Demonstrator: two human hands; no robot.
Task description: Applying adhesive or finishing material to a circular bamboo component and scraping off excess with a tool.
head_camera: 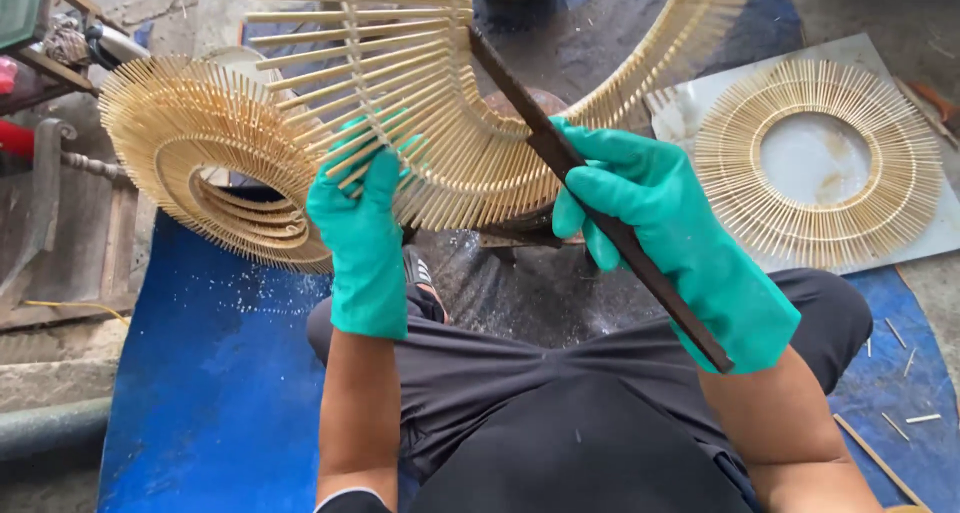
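**Around the work spot**

A stack of finished bamboo-stick rings [215, 163] lies at the left on a blue tarp [200, 373]. At the right, a single flat stick ring [818, 163] rests on a pale board [880, 53]. Loose sticks [905, 358] lie scattered on the tarp's right side. Weathered wooden steps [60, 233] and a grey pipe [50, 428] stand at the left edge.
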